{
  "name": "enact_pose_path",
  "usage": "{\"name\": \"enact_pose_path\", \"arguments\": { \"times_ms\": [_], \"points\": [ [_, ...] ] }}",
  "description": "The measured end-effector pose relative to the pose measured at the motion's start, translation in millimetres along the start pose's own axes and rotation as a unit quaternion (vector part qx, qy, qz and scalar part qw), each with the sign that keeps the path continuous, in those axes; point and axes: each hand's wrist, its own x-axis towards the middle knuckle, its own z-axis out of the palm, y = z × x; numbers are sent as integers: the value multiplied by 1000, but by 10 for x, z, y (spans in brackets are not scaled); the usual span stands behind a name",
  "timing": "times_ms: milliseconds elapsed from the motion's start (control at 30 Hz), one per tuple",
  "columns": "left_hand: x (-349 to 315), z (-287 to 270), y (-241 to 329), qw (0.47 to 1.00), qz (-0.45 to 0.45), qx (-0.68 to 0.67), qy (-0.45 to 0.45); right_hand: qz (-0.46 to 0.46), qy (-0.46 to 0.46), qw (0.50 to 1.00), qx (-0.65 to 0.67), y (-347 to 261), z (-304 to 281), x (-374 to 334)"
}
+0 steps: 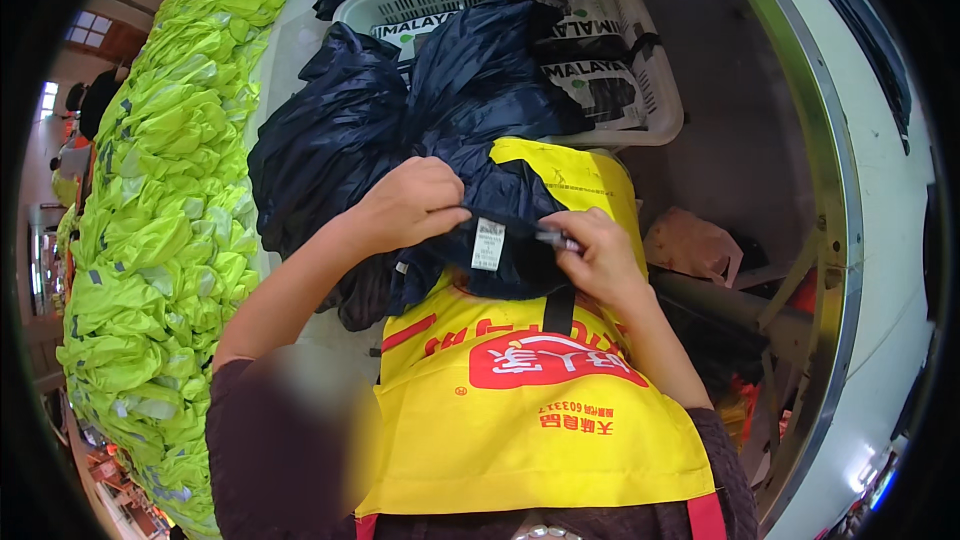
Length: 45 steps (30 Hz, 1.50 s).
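Observation:
A dark navy garment [400, 120] of thin, shiny cloth lies bunched in front of me, its near end spread over my yellow apron [540, 420]. A white care label [488, 244] hangs from the dark edge between my hands. My left hand [415, 202] is closed, pinching that edge just left of the label. Close to the label's right side, my right hand [598, 252] is closed around a small, shiny grey tool [556, 239] with its tip at the cloth. Most of the tool is hidden by the fingers, and its kind is unclear.
A white plastic basket [660, 105] with printed bags and dark cloth stands beyond the garment. A tall heap of neon-yellow garments [170, 190] runs along the left. At the right are a metal-edged pale table [890, 240] and a crumpled pinkish bag [692, 245] lower down.

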Motion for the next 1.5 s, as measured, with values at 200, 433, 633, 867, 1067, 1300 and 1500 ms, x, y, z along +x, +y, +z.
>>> {"name": "enact_pose_path", "arguments": {
  "times_ms": [200,433,633,867,1067,1300,1500],
  "points": [
    [-453,509,184,874,-289,-331,209,105,-96,933,329,347,-78,316],
    [-193,422,329,955,-246,-1,167,78,-82,928,355,392,-96,470],
    [363,178,556,953,-255,-141,85,62,-129,941,306,230,-201,503],
    [363,390,320,774,-412,-480,26,128,-58,953,269,267,-178,393],
    [337,435,310,799,-382,-460,-60,168,62,919,352,479,117,211],
    [266,677,322,844,-315,-433,17,110,126,927,336,555,265,590],
    [282,740,305,786,-302,-537,46,119,75,936,323,607,298,723]
  ]
}}
